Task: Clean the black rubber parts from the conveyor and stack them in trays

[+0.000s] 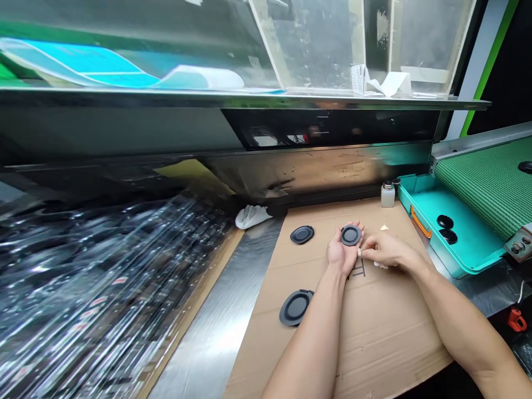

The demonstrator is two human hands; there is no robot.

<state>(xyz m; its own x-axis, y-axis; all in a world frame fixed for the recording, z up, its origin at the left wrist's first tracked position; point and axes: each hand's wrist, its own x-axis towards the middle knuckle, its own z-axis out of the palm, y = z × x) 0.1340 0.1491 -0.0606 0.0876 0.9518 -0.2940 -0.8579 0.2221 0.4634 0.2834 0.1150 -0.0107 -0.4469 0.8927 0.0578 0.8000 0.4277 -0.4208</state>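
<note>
My left hand (341,254) is palm up above the cardboard, its fingers beneath a dark grey round cap (351,235) with a raised ring. Close beside it, my right hand (384,249) pinches a small white piece (359,252) between thumb and fingers; it looks like cloth or wadding, but I cannot tell which. More white material (379,265) shows under the right hand. Two similar dark caps lie flat on the cardboard sheet (390,343): a far cap (302,234) left of my hand, and a near cap (296,308) partly hidden by my left forearm.
A small white bottle (388,195) with a dark top stands at the cardboard's far edge. To the right, a turquoise tray (477,260) holds black round pieces, below a green conveyor belt (494,172). Clear plastic packs (83,299) fill the left. A white glove (251,216) lies at the back.
</note>
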